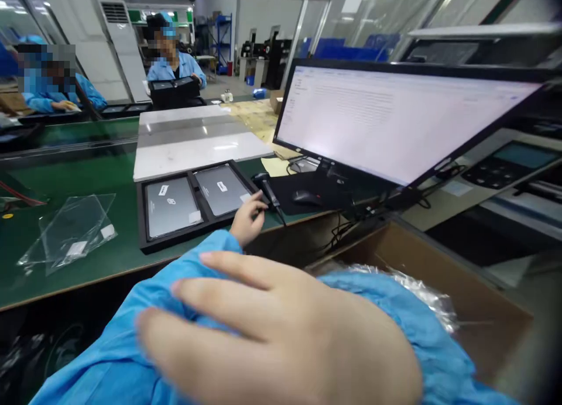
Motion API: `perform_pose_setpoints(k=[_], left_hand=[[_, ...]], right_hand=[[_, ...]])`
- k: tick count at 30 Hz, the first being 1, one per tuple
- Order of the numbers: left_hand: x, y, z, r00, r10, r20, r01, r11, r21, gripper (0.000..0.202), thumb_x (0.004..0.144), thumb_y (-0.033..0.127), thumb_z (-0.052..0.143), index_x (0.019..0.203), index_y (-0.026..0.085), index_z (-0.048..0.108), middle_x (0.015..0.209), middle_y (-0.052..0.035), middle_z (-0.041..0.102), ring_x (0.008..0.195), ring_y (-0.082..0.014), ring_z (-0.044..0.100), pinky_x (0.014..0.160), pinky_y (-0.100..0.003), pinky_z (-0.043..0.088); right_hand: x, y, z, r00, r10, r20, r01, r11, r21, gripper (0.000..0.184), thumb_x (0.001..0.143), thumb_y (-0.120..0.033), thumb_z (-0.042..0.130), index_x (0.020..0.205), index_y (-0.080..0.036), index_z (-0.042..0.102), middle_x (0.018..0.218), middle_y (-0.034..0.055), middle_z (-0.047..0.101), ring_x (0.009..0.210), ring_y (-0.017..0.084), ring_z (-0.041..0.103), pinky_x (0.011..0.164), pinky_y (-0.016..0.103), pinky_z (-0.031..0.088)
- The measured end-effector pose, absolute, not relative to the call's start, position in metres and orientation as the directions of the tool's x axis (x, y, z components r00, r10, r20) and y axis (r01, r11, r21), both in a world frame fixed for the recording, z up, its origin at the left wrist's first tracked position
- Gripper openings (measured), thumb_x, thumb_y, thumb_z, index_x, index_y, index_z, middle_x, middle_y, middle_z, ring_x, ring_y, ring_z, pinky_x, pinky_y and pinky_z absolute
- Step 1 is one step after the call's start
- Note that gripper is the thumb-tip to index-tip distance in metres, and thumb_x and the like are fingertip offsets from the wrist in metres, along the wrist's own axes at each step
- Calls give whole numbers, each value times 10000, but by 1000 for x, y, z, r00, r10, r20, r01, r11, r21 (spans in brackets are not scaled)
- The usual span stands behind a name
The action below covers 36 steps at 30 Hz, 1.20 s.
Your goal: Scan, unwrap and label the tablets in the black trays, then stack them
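My left hand (248,218) reaches out from a blue sleeve to the table's front edge. Its fingers are loosely curled and apart, their tips right beside the black handheld scanner (266,189), with nothing gripped. Just left of that hand lies a black tray (143,218) with two grey tablets (172,206) side by side, each bearing small white labels. My right hand (272,329) is very close to the camera, its fingers stretched out flat and resting on my left sleeve (132,346). It holds nothing.
A tilted monitor (395,118) stands on the right, with a black mouse (307,198) on a pad beneath it. Clear plastic bags (70,229) lie on the green table at left. An open cardboard box (461,288) with plastic wrap sits below right. Two blue-coated people work at the back.
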<state>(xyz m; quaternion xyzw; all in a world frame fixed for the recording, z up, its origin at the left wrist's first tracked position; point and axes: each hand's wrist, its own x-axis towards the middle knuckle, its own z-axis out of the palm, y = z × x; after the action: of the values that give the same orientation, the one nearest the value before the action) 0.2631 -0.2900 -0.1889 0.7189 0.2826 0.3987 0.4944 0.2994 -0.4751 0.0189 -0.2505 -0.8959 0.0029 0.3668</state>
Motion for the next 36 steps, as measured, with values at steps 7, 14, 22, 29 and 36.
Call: perform_pose_setpoints(k=[7, 14, 22, 29, 36], left_hand=[[121, -289, -168, 737, 169, 655, 99, -985, 142, 220, 909, 175, 562, 1093, 180, 682, 1376, -128, 639, 1125, -235, 687, 921, -330, 583], [-6, -167, -138, -37, 865, 500, 772, -293, 564, 267, 837, 280, 609, 1053, 165, 718, 1147, -108, 726, 1099, -272, 675, 1017, -359, 519], [-23, -104, -196, -340, 932, 126, 586, 105, 804, 437, 818, 371, 696, 1195, 149, 696, 1205, -130, 707, 1158, -296, 648, 1030, -376, 486], [-22, -102, -201, -246, 966, 79, 621, 94, 778, 543, 775, 292, 732, 1298, 162, 672, 1234, -122, 694, 1159, -300, 641, 1003, -376, 490], [-17, -103, -204, -257, 962, 97, 588, 76, 805, 493, 784, 291, 719, 1263, 175, 697, 1206, -106, 703, 1143, -286, 641, 988, -363, 491]], right_hand=[[363, -396, -133, -260, 665, 700, 546, 699, -462, 488, 923, -171, 558, 1403, -258, 541, 1198, 92, 721, 1096, 231, 699, 960, 414, 585], [455, -246, -161, 468, 877, 108, 724, -311, -615, 486, 802, -382, 763, 1201, -123, 663, 1213, 215, 695, 1198, 353, 651, 1041, 446, 500], [448, -174, -151, 368, 773, -517, 222, -613, -758, 260, 884, -370, 748, 793, -153, 639, 630, 58, 656, 564, 182, 633, 562, 289, 549], [370, -138, -76, 40, 993, -112, 678, -109, -727, 173, 792, -200, 780, 728, -158, 625, 545, -14, 595, 484, 110, 541, 472, 212, 427], [226, -125, -66, -373, 868, -326, 852, 182, -491, 133, 778, -130, 700, 661, -130, 638, 526, 16, 612, 475, 121, 550, 495, 234, 446]])
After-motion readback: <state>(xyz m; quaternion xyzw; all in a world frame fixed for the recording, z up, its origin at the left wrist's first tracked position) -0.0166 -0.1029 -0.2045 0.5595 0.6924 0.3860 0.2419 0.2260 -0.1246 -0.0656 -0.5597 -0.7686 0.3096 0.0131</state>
